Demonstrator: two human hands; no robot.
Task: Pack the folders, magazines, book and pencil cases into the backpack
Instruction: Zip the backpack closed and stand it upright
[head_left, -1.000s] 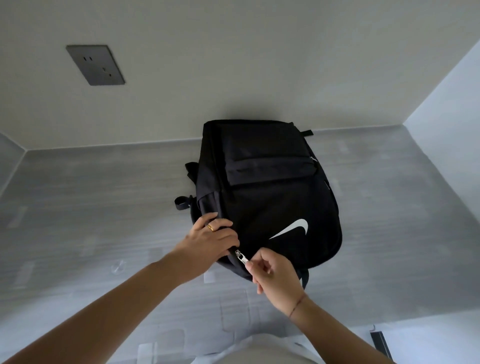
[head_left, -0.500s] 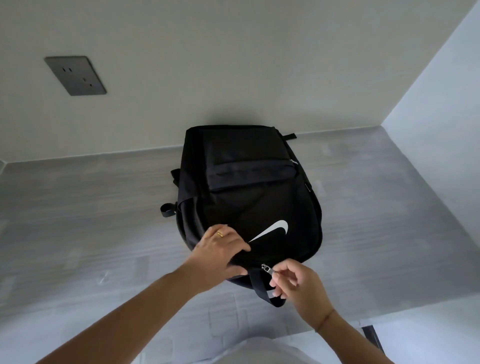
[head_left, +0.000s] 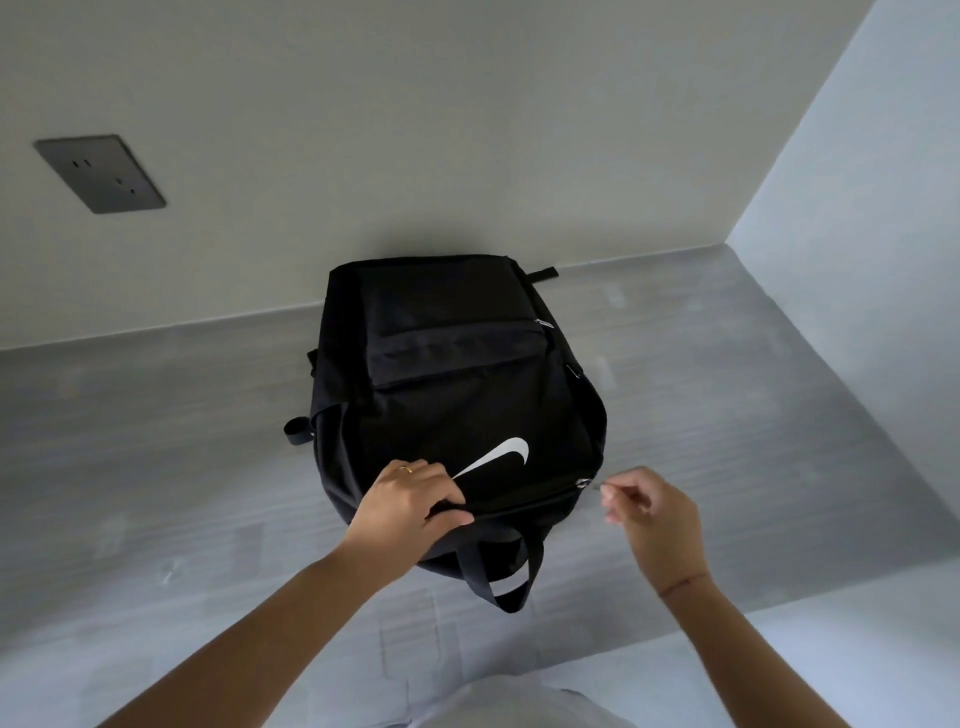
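Backpack (head_left: 457, 415): flat on counter (head_left: 156, 467), far end at wall. Left hand (head_left: 410, 499) fingers clamped on its near-end fabric; right hand (head_left: 644, 514) fingers pinching zip pull (head_left: 584, 483) at backpack's right corner. Folders, magazines, book, pencil cases unseen, presumably packed; zip closure apparently finishing.

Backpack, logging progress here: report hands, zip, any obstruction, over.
Status: left hand grips backpack top. The right hand pinches zip pull near the right corner. No loose items in view, nothing blocking.

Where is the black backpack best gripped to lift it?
By the carry loop at the near end of the backpack, coming from the person's side. It arches clear of the bag's body, so fingers can hook through. That is likely steadier than pinching the smooth fabric.
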